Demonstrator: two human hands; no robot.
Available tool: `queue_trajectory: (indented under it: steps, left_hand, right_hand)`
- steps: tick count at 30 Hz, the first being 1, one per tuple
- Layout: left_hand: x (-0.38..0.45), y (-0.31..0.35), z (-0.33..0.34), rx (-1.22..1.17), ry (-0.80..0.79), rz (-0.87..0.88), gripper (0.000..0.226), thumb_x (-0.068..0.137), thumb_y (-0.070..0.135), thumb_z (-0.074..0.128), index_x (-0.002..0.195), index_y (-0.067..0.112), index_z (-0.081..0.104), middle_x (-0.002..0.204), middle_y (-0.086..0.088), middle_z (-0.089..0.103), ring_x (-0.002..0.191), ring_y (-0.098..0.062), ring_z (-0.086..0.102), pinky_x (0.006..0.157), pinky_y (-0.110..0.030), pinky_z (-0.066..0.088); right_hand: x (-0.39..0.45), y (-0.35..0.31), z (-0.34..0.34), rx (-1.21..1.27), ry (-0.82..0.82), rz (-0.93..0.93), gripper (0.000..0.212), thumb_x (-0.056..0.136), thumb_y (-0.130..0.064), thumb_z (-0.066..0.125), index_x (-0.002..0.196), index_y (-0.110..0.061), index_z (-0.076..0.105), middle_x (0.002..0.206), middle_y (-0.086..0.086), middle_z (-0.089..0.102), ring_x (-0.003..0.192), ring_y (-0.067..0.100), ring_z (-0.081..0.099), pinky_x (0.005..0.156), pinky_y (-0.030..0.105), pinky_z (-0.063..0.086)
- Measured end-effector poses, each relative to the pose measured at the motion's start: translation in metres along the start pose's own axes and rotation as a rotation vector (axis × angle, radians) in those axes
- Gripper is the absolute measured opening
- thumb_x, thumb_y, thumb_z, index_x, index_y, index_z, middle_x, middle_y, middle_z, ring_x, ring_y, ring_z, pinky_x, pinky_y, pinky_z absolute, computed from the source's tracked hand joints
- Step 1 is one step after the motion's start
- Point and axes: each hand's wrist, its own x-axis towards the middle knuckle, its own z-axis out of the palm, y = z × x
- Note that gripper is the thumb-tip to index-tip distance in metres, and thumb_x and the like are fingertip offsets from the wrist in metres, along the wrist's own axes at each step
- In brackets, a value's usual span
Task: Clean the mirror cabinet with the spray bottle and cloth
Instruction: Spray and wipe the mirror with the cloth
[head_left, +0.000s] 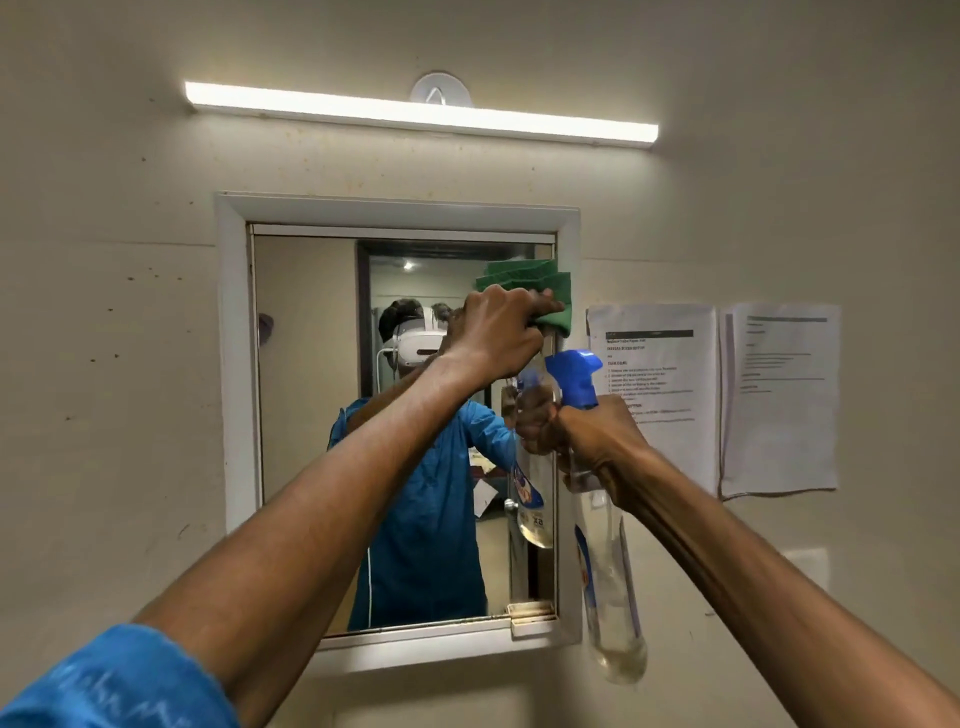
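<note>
Green cloth (540, 291) gripped in the left hand (498, 332) wipes the mirror cabinet's (395, 415) upper right corner while the right hand (597, 441) holds the spray bottle (602, 519) just beside its frame; wiping downward likely follows.

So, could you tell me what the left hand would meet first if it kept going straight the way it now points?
Most likely the mirror cabinet's white frame at its upper right corner. The left hand grips the green folded cloth there, reaching up and right; the cloth would press in first, though depth is unclear.
</note>
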Motion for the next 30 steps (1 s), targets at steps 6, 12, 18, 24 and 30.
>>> queue_trajectory:
  steps: [6, 12, 18, 24, 30]
  left_hand:
    - [-0.019, 0.008, 0.013, 0.011, 0.063, -0.011, 0.041, 0.088, 0.019, 0.052, 0.127, 0.031, 0.058, 0.124, 0.006, 0.064, 0.110, -0.017, 0.061, 0.093, -0.031, 0.042]
    - [-0.038, 0.013, 0.027, -0.039, 0.101, -0.043, 0.044, 0.082, 0.017, 0.054, 0.123, 0.030, 0.061, 0.113, 0.003, 0.069, 0.103, -0.018, 0.065, 0.087, -0.032, 0.048]
    - [-0.061, 0.017, 0.043, -0.040, 0.086, -0.037, 0.043, 0.083, 0.016, 0.057, 0.124, 0.029, 0.060, 0.113, 0.001, 0.069, 0.096, -0.019, 0.066, 0.086, -0.036, 0.052]
    - [-0.081, 0.023, 0.054, -0.016, 0.104, -0.026, 0.041, 0.087, 0.017, 0.057, 0.126, 0.029, 0.058, 0.113, 0.000, 0.069, 0.098, -0.017, 0.065, 0.089, -0.035, 0.049]
    - [-0.099, 0.025, 0.063, -0.011, 0.064, -0.037, 0.044, 0.088, 0.019, 0.057, 0.131, 0.028, 0.055, 0.132, 0.001, 0.058, 0.119, -0.019, 0.056, 0.099, -0.038, 0.043]
  right_hand:
    - [-0.012, 0.028, -0.001, -0.057, -0.008, 0.040, 0.007, 0.080, -0.012, 0.064, 0.083, -0.006, 0.062, 0.069, 0.007, 0.061, 0.061, 0.020, 0.057, 0.059, 0.035, 0.053]
    - [-0.025, 0.053, 0.002, -0.058, 0.015, 0.055, 0.007, 0.077, -0.012, 0.067, 0.082, -0.007, 0.064, 0.063, 0.004, 0.061, 0.060, 0.020, 0.058, 0.060, 0.038, 0.055]
    - [-0.038, 0.077, 0.006, -0.054, 0.000, 0.086, 0.014, 0.080, -0.010, 0.070, 0.093, -0.008, 0.065, 0.052, -0.006, 0.062, 0.059, 0.017, 0.059, 0.060, 0.036, 0.057]
    - [-0.049, 0.092, 0.005, -0.052, 0.018, 0.115, 0.021, 0.073, -0.002, 0.072, 0.088, -0.014, 0.064, 0.064, 0.002, 0.061, 0.057, 0.017, 0.060, 0.057, 0.035, 0.058]
    - [-0.056, 0.104, 0.003, -0.075, 0.031, 0.128, 0.024, 0.074, -0.002, 0.073, 0.092, -0.016, 0.064, 0.072, 0.006, 0.065, 0.059, 0.018, 0.062, 0.054, 0.031, 0.053]
